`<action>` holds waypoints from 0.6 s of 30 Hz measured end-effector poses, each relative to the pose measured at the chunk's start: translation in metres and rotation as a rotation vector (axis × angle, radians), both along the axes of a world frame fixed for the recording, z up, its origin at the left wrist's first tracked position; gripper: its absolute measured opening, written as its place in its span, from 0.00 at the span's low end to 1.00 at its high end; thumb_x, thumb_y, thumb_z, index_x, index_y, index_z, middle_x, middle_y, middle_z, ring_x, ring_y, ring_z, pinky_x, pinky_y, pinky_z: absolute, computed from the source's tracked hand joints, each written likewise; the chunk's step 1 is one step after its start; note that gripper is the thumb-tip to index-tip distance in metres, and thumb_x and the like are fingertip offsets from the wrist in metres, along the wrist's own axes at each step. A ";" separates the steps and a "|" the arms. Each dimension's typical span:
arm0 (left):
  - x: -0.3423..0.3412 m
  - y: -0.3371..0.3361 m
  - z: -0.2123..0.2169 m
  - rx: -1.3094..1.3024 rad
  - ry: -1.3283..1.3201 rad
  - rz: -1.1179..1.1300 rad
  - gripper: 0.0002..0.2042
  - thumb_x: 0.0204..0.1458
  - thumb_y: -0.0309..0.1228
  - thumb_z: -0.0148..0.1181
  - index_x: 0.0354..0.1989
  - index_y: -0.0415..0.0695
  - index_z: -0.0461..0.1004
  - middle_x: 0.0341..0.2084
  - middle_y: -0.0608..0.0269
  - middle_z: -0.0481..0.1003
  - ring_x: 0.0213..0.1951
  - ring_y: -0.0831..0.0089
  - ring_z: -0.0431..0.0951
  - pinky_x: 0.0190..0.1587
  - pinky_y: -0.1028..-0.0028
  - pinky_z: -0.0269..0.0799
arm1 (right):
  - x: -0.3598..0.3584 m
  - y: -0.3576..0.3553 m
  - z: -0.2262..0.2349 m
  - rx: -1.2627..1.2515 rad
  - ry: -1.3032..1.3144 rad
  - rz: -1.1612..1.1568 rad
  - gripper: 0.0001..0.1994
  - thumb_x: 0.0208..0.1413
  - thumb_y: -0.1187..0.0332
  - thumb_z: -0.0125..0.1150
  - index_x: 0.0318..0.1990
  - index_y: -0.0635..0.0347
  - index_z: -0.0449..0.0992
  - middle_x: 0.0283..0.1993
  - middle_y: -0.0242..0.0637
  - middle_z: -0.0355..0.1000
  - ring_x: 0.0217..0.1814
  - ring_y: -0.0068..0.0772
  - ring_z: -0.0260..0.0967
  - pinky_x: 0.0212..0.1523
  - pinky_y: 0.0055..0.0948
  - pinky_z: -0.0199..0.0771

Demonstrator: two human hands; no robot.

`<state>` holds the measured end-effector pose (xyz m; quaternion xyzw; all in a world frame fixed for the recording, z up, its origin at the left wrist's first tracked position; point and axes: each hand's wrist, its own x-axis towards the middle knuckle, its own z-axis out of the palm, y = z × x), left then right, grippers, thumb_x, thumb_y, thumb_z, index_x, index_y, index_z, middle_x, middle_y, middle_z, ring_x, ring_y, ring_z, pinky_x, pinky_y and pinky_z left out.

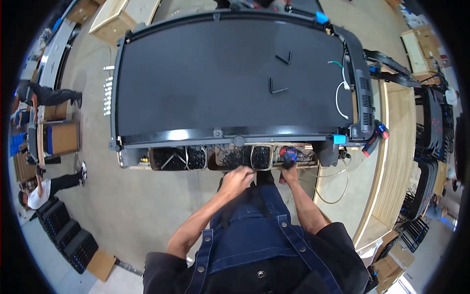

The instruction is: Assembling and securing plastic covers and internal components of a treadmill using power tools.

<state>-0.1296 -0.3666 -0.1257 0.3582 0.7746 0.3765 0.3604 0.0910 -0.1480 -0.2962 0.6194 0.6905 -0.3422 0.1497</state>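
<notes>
My right hand (290, 173) is wrapped round the grip of a dark cordless drill (290, 156) with red and blue parts, in front of the shelf. My left hand (238, 180) is at the front edge of the middle bin (213, 163), its fingers curled together; what they hold, if anything, is too small to make out. That bin holds many small black screws (235, 157). Beside it, a left-hand bin (154, 159) holds more black pieces. Just beyond both hands lies a treadmill deck (196, 83) with a wide black belt.
Two black L-shaped pieces (279, 87) and a white cable (339, 100) lie on the deck. A second red-and-black power tool (376, 139) is at its right corner. A wooden crate (391, 161) stands right; a hose (345, 188) loops beside it. Two people are at far left.
</notes>
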 end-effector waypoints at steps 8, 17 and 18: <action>0.065 0.095 -0.158 -0.469 0.500 -0.075 0.09 0.54 0.29 0.57 0.43 0.45 0.72 0.40 0.43 0.75 0.38 0.47 0.81 0.35 0.56 0.80 | -0.018 0.022 0.014 -0.144 -0.076 -0.014 0.56 0.44 0.55 0.72 0.74 0.61 0.40 0.59 0.60 0.71 0.63 0.58 0.70 0.61 0.44 0.71; 0.076 0.093 -0.169 -0.539 0.578 -0.196 0.08 0.51 0.26 0.58 0.39 0.39 0.77 0.39 0.46 0.76 0.36 0.55 0.82 0.35 0.63 0.82 | 0.060 0.132 0.212 -1.386 0.574 -0.050 0.35 0.45 0.77 0.71 0.64 0.57 0.68 0.41 0.36 0.76 0.39 0.24 0.75 0.44 0.33 0.77; 0.077 0.096 -0.169 -0.561 0.592 -0.190 0.08 0.52 0.26 0.57 0.38 0.39 0.77 0.39 0.48 0.76 0.36 0.55 0.82 0.35 0.63 0.83 | 0.049 0.133 0.218 -1.394 0.569 -0.041 0.35 0.45 0.77 0.71 0.64 0.57 0.68 0.41 0.36 0.76 0.39 0.24 0.75 0.44 0.33 0.77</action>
